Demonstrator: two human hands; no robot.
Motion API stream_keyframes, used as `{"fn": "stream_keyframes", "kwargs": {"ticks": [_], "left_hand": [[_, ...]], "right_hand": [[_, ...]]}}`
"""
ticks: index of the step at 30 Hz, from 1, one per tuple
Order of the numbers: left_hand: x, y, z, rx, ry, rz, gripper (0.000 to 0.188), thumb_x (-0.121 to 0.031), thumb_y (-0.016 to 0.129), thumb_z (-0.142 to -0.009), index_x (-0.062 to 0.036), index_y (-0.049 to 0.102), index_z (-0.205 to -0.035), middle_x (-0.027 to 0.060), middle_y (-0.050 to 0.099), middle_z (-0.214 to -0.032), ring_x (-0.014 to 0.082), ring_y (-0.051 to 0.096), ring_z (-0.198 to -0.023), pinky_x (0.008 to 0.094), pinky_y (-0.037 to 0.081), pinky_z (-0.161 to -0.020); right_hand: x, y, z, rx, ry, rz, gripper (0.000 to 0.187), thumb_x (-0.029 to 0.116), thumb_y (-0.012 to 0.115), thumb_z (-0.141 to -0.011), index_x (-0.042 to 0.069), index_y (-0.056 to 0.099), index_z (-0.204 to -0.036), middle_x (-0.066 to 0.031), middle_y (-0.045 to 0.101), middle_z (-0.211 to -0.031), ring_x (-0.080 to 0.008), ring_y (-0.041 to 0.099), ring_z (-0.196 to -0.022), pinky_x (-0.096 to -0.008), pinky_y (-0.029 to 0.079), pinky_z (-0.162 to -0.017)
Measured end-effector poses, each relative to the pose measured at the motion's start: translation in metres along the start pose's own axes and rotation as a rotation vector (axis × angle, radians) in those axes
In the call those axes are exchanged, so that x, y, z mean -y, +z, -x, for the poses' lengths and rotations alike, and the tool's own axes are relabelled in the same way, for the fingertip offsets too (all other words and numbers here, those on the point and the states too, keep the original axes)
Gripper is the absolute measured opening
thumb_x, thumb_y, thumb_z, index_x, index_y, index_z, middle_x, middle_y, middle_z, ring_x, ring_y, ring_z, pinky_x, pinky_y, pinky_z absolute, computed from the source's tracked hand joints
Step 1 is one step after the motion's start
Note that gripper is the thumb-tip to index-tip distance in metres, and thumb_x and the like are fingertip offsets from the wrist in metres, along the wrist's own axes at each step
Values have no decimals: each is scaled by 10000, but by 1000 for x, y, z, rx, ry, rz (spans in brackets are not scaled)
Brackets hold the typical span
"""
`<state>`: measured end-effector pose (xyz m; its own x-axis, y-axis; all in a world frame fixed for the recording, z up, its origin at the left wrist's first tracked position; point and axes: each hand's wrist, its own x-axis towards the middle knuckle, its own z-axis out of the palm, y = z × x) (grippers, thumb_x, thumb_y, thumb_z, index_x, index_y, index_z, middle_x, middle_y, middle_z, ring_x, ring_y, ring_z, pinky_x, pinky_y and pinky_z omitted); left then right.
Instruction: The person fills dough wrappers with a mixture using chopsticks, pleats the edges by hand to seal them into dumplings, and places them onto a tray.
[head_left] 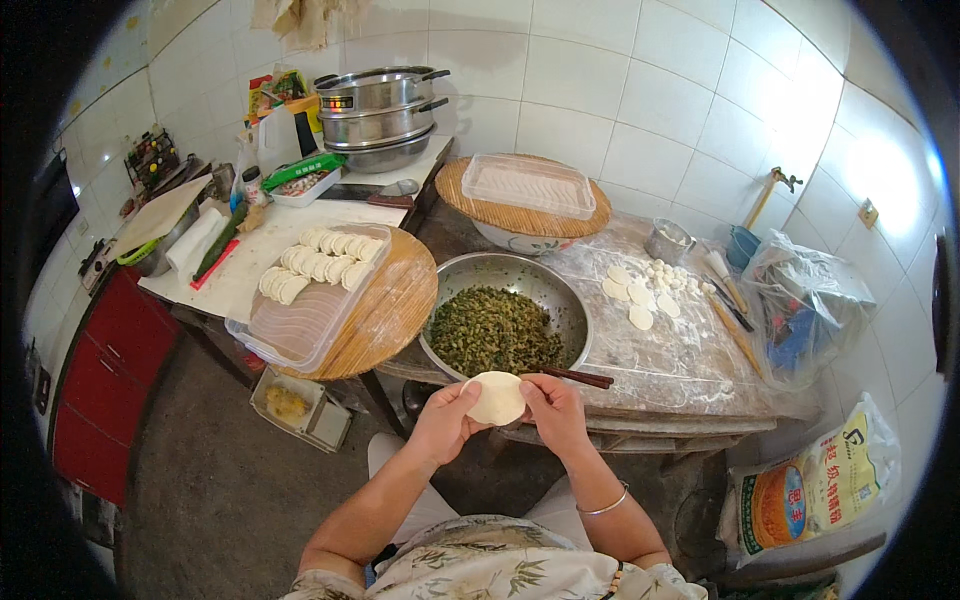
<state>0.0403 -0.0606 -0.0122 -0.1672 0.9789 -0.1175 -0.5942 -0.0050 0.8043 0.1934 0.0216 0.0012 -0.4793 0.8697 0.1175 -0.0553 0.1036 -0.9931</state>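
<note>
In the head view, the left hand [444,422] and the right hand [556,408] grasp one wrapper [496,398] between them, pinching its opposite edges at nine and three o'clock. The wrapper is a flat, pale round of dough, held up just on the near side of the bowl [572,318], with nothing on its face.

Taking the wrapper as the centre of the dial, the bowl lies at twelve o'clock, with chopped green filling [497,328] inside. Chopsticks [580,377] lie at the bowl's near edge, beside the right hand, at about two o'clock. Farther off at twelve, a clear box [528,186] rests on a woven lid [450,187].

At ten o'clock, rows of dumplings [325,262] fill the far part of a tray [290,328], which sits partly on a round board [405,285]. The steamer [372,112] and a knife [372,196] are at eleven.

At two o'clock, more wrappers [640,294] and small dough pieces [668,276] lie on the floured table [640,350]. A sack [815,480] stands between three and four.
</note>
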Motion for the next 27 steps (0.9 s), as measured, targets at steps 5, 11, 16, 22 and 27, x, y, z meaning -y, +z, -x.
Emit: {"fn": "stream_keyframes", "kwargs": {"ticks": [5, 11, 16, 22, 27], "left_hand": [[-4, -16, -1, -51, -5, 388, 410, -254, 489, -945, 18, 456, -1251, 148, 559, -1228, 273, 563, -1116, 420, 502, -898], [-19, -25, 1, -64, 54, 530, 389, -181, 483, -942, 3, 426, -1281, 164, 533, -1252, 268, 544, -1145, 364, 535, -885], [-20, -21, -4, 44, 80, 512, 375, -9, 478, -909, 18, 424, -1280, 165, 506, -1277, 280, 525, -1167, 344, 491, -956], [-17, -24, -8, -165, 27, 369, 477, 93, 510, -826, 28, 422, -1290, 166, 510, -1266, 258, 531, -1159, 315, 508, -938], [-13, -31, -12, -174, 53, 382, 518, 137, 475, -788, 26, 412, -1290, 175, 508, -1269, 283, 526, -1165, 348, 482, -969]], "right_hand": [[-7, -36, 12, 71, 149, 388, 292, 264, 643, -852, -28, 655, -850, -46, 580, -591, -96, 509, -542, -273, 428, -515], [-2, -59, -5, -243, -30, 521, 313, 216, 665, -840, 28, 607, -1083, -30, 537, -595, -90, 469, -550, -267, 415, -541], [2, -62, -52, -181, -382, 789, 209, 196, 604, -877, 12, 635, -970, -103, 533, -606, -193, 535, -557, -302, 438, -563], [-2, -75, -77, -63, -139, 443, 210, 162, 584, -891, -39, 644, -878, -61, 627, -688, -110, 596, -570, -242, 481, -521], [39, -94, -90, -156, -21, 602, 235, 201, 599, -884, -25, 663, -899, -72, 638, -661, -138, 626, -610, -262, 498, -559]]}}
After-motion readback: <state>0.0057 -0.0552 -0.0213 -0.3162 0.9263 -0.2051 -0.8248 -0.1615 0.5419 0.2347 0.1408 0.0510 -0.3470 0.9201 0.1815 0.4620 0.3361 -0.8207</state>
